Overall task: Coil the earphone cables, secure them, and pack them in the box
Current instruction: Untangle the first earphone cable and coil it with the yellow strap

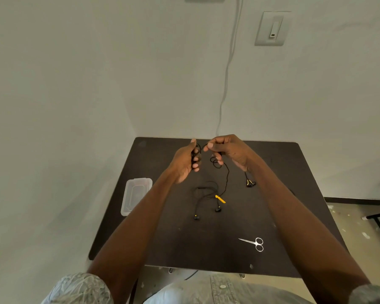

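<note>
Both hands are raised above the far half of a dark table (228,255). My left hand (185,162) grips a coiled part of a black earphone cable, fingers curled round it. My right hand (228,150) pinches the same black cable (227,176), which loops below the fingers and trails down toward the table. Black-and-yellow earbuds (250,183) hang under my right wrist. A second black earphone set (204,195) with a yellow plug (220,199) lies loose on the table below the hands. A clear plastic box (134,195) stands open at the table's left edge.
Small silver scissors (253,243) lie on the table at the near right. A white wall stands right behind the table, with a white cord (225,84) running down it and a switch plate (272,28). Floor shows to the right.
</note>
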`<state>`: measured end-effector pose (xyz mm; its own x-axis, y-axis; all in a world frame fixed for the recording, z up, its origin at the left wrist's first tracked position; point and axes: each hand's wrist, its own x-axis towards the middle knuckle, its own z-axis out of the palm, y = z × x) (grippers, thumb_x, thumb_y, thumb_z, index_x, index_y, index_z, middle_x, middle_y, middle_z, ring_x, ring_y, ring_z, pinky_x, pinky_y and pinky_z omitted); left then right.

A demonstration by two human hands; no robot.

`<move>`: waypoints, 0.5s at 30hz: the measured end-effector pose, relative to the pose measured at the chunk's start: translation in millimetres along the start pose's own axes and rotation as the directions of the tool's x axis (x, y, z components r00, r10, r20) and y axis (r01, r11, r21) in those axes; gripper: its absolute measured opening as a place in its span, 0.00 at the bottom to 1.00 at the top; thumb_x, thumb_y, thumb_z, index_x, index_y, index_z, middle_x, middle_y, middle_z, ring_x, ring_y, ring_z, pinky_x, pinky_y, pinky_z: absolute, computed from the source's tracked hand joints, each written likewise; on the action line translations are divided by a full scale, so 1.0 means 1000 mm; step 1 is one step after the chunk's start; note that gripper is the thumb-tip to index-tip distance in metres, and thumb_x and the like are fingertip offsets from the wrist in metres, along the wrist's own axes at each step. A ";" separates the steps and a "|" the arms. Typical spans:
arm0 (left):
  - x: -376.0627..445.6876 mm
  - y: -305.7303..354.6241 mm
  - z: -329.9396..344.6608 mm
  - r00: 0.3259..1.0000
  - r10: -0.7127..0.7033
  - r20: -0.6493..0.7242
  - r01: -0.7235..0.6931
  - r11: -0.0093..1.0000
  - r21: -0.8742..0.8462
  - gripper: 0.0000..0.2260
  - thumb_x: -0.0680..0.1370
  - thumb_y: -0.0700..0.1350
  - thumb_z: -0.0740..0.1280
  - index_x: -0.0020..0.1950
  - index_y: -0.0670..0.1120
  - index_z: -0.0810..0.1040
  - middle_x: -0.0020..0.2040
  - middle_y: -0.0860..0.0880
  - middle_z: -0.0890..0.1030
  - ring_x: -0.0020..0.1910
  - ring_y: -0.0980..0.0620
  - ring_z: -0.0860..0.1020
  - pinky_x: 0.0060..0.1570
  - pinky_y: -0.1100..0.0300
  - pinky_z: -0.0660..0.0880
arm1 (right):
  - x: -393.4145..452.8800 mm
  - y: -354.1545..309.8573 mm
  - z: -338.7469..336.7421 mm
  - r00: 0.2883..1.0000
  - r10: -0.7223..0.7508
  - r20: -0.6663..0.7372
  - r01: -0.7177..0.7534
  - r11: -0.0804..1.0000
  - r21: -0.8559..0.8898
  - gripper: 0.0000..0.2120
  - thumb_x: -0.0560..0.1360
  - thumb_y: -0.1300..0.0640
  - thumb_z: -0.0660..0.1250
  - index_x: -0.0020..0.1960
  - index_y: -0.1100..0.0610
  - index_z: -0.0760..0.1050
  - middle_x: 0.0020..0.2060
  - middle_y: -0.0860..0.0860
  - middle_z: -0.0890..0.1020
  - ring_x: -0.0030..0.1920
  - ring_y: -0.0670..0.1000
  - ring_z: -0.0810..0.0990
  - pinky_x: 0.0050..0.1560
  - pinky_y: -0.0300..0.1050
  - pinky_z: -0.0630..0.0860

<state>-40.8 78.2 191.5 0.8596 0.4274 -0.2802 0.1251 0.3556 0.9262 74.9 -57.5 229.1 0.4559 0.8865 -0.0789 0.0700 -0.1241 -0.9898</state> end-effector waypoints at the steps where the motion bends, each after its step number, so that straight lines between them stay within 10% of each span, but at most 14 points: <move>1: 0.000 0.000 0.000 1.000 0.000 0.005 0.000 0.999 -0.049 0.20 0.78 0.61 0.61 0.35 0.47 0.68 0.29 0.49 0.62 0.25 0.52 0.61 0.28 0.58 0.61 | 0.000 0.001 0.000 1.000 0.014 0.005 -0.014 1.000 -0.010 0.11 0.78 0.58 0.67 0.50 0.67 0.81 0.26 0.55 0.72 0.28 0.52 0.69 0.32 0.43 0.71; 7: 0.004 -0.001 0.001 0.998 0.063 -0.031 -0.067 0.988 -0.142 0.13 0.81 0.48 0.62 0.45 0.39 0.77 0.30 0.45 0.79 0.27 0.51 0.74 0.33 0.57 0.75 | -0.002 0.006 0.003 0.997 0.068 0.039 -0.066 0.997 -0.035 0.10 0.77 0.56 0.69 0.49 0.63 0.83 0.20 0.51 0.70 0.23 0.48 0.64 0.42 0.45 0.77; 15: 0.007 -0.007 -0.005 0.998 0.022 -0.055 -0.029 0.990 -0.138 0.12 0.81 0.44 0.61 0.50 0.37 0.79 0.30 0.47 0.69 0.30 0.52 0.72 0.30 0.61 0.67 | -0.003 0.008 0.000 0.989 0.112 0.095 -0.109 0.994 -0.031 0.11 0.78 0.56 0.68 0.49 0.64 0.81 0.23 0.50 0.68 0.23 0.47 0.60 0.31 0.43 0.62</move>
<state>-38.3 83.0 181.8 0.8337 0.4798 -0.2733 0.0303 0.4543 0.8903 73.7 -60.9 221.0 0.3746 0.9054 -0.1999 0.0474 -0.2340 -0.9711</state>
